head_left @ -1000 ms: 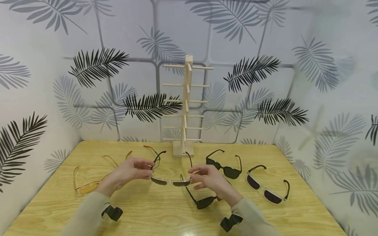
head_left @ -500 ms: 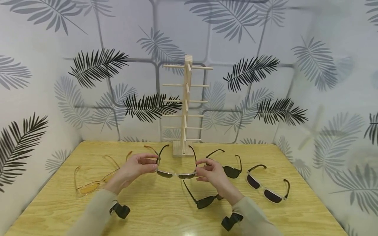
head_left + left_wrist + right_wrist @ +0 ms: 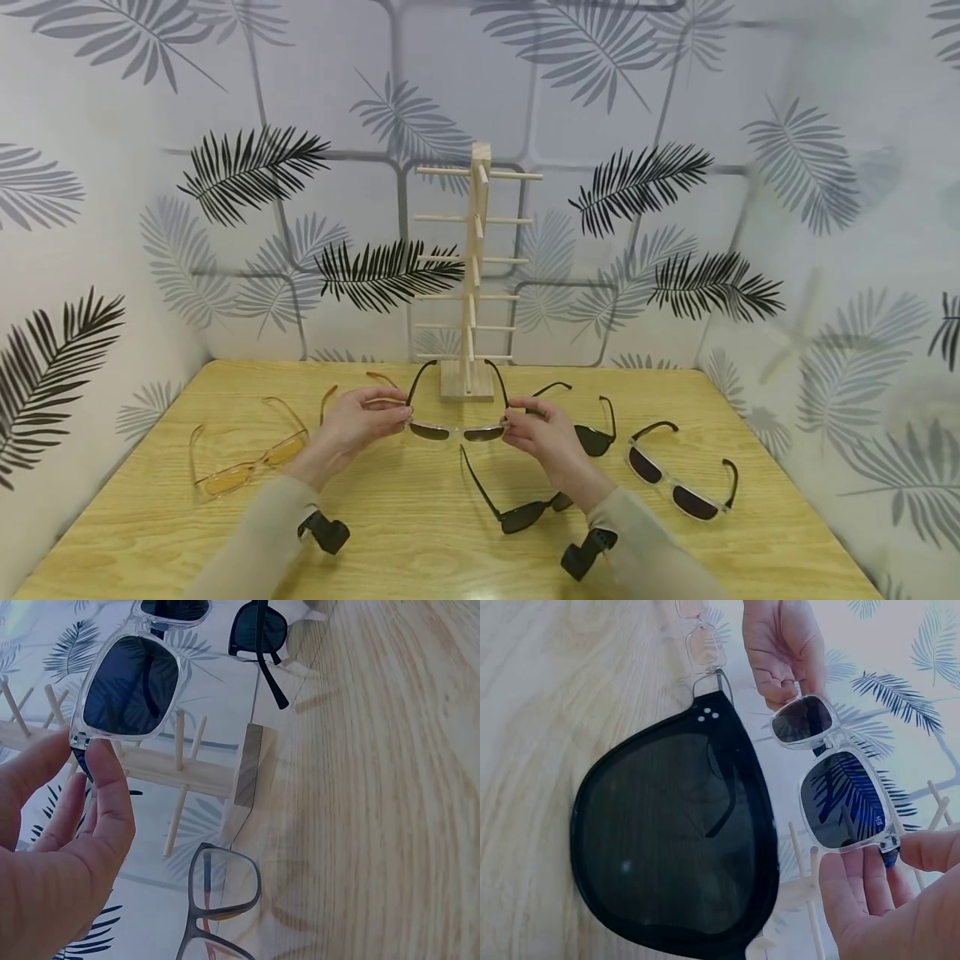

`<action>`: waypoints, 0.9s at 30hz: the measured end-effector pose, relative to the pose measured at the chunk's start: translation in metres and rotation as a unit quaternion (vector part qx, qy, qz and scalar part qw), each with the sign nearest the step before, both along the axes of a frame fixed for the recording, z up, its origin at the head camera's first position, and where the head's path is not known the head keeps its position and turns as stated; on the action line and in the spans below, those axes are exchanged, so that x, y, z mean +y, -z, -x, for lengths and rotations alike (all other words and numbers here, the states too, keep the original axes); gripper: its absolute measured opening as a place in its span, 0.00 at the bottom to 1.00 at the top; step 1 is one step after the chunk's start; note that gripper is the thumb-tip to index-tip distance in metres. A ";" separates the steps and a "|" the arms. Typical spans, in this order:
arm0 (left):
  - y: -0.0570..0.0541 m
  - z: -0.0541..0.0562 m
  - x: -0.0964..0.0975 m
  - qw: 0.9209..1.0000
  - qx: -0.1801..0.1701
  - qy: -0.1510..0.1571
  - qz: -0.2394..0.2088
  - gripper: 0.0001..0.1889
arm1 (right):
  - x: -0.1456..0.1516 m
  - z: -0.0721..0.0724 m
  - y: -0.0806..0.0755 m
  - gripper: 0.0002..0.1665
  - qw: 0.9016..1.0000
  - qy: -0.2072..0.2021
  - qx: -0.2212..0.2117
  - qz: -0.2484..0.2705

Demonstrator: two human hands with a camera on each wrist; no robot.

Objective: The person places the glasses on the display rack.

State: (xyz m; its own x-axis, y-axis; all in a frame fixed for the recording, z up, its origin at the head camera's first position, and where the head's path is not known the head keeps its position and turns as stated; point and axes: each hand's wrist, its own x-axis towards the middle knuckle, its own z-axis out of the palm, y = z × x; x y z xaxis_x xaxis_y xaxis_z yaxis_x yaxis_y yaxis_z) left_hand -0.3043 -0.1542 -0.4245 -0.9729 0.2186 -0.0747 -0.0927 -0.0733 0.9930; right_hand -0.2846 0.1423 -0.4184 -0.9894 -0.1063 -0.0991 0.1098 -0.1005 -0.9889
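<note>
A pair of clear-framed sunglasses [image 3: 430, 431] with dark lenses and dark temples is held above the table, lenses toward me. My left hand [image 3: 348, 429] pinches its left hinge corner between thumb and fingers. At the other hinge corner my right hand [image 3: 551, 442] grips in the same way. In the left wrist view, the left thumb and fingers press the corner beside the clear-rimmed lens [image 3: 131, 686]. Both hands show on the clear sunglasses [image 3: 844, 799] in the right wrist view. Behind them stands a wooden display rack [image 3: 478, 217] with several bare pegs.
Black sunglasses [image 3: 523, 517] lie below the right hand; another black pair [image 3: 595, 440] lies behind it. White-framed sunglasses [image 3: 693, 502] rest at the right. Orange-tinted glasses [image 3: 228, 479] lie at the left of the wooden table [image 3: 420, 550]. Grey-framed glasses [image 3: 196, 900] appear beyond the left hand.
Both hands have carried the clear-framed sunglasses forward toward the rack, and slightly to the right. The rack and the other glasses have stayed in place.
</note>
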 end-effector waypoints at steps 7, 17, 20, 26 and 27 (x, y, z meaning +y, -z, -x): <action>-0.003 0.008 0.007 0.998 -0.019 -0.013 -0.057 0.23 | -0.003 0.014 -0.003 0.19 1.000 0.010 -0.009 0.011; 0.001 0.021 0.023 0.995 0.004 -0.063 -0.074 0.21 | -0.005 0.038 -0.009 0.19 1.000 0.020 -0.010 -0.004; 0.001 0.023 0.026 0.994 0.004 -0.078 -0.073 0.20 | -0.003 0.045 -0.009 0.21 1.000 0.016 -0.021 -0.006; 0.004 0.029 0.036 0.991 0.017 -0.112 -0.065 0.20 | 0.001 0.057 -0.005 0.23 1.000 0.014 -0.018 -0.007; 0.004 0.030 0.037 0.991 0.019 -0.118 -0.064 0.19 | 0.002 0.059 -0.004 0.23 1.000 0.013 -0.018 -0.006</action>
State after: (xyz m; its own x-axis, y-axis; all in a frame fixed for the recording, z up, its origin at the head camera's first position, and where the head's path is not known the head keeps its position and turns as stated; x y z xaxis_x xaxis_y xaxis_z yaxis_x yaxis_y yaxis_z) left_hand -0.3344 -0.1172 -0.4287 -0.9997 -0.0092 -0.0241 -0.0216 -0.2148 0.9764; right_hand -0.3438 0.1441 -0.4144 -0.9875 -0.0794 -0.1362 0.1433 -0.0911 -0.9855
